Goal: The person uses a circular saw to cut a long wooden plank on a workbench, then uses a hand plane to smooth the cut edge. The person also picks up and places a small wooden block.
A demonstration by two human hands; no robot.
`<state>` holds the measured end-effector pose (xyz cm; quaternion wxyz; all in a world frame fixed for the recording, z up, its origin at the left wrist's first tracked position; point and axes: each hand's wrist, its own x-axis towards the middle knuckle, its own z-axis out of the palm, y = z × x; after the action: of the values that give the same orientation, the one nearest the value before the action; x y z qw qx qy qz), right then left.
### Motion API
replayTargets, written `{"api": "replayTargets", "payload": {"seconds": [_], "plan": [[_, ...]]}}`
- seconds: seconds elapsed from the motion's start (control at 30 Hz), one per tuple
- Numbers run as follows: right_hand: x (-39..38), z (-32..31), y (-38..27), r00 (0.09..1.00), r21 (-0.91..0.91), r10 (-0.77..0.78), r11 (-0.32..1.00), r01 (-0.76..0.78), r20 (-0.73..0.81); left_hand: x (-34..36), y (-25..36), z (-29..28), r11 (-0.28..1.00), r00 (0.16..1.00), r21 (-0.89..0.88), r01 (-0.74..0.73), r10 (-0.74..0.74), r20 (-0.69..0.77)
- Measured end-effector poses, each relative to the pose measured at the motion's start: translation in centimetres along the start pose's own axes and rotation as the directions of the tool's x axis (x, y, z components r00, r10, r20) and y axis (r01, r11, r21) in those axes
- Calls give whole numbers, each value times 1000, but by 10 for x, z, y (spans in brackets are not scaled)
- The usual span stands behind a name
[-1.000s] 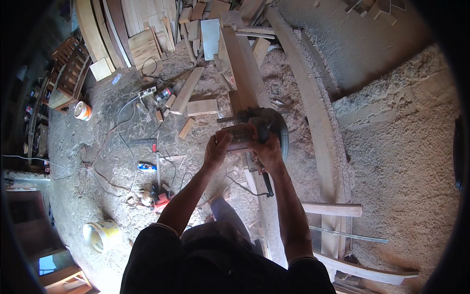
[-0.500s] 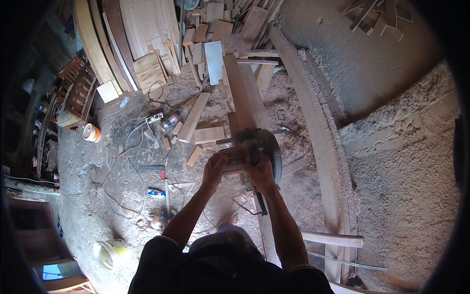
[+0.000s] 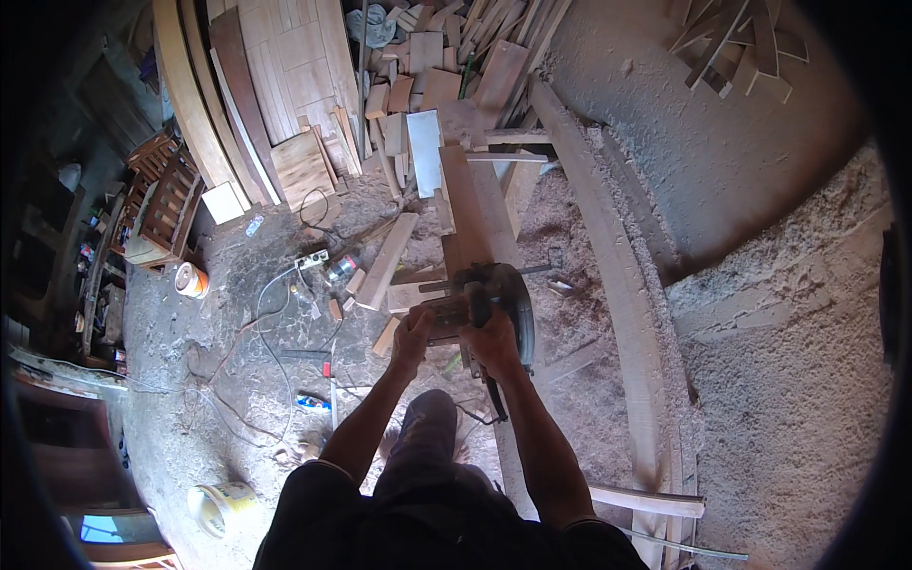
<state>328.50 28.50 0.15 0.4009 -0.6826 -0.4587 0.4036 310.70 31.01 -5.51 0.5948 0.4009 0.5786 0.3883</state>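
In the middle, a dark circular saw (image 3: pixel 517 302) with a round guard rests on a long reddish-brown board (image 3: pixel 465 204). My right hand (image 3: pixel 492 340) is closed around the saw's rear handle. To its left, my left hand (image 3: pixel 410 334) grips the side of the saw, apparently at its body; the fingertips are partly hidden. A black cord (image 3: pixel 496 401) hangs from the back of the saw. The board lies over a paler wooden beam (image 3: pixel 494 214) that runs away from me. The blade is out of sight.
A long curved plank (image 3: pixel 617 285) runs down the right side beside heaped sawdust. Wood offcuts (image 3: pixel 391 256) and a power strip (image 3: pixel 311 259) with trailing cables lie on the floor to the left. Two buckets, one orange-and-white (image 3: pixel 191 280) and one yellowish (image 3: pixel 224 508), stand farther left.
My view has tilted, so the scene sits lower and my knee shows. The saw appears farther along the board, away from me. Both hands keep their grip.
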Motion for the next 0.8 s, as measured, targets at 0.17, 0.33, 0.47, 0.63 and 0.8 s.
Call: {"api": "replayTargets", "payload": {"seconds": [0.17,0.33,0.47,0.63,0.8], "plan": [[23,5,-9,999,24,-14,1000,15,-35,28,7,1,1000,999,-3,11,-11,-31],[52,12,-20,999,-1,-19,1000,19,-48,57,16,-1,996,996,-7,87,-87,-32],[78,14,-25,996,-10,42,999,-41,81,83,20,-1,1000,997,-5,-1,0,-78],[108,23,-36,999,-34,-4,999,3,-31,115,31,-3,997,994,21,71,-70,-78],[139,27,-50,1000,-20,24,1000,-24,5,144,49,-2,999,998,-33,14,-16,-59]]}}
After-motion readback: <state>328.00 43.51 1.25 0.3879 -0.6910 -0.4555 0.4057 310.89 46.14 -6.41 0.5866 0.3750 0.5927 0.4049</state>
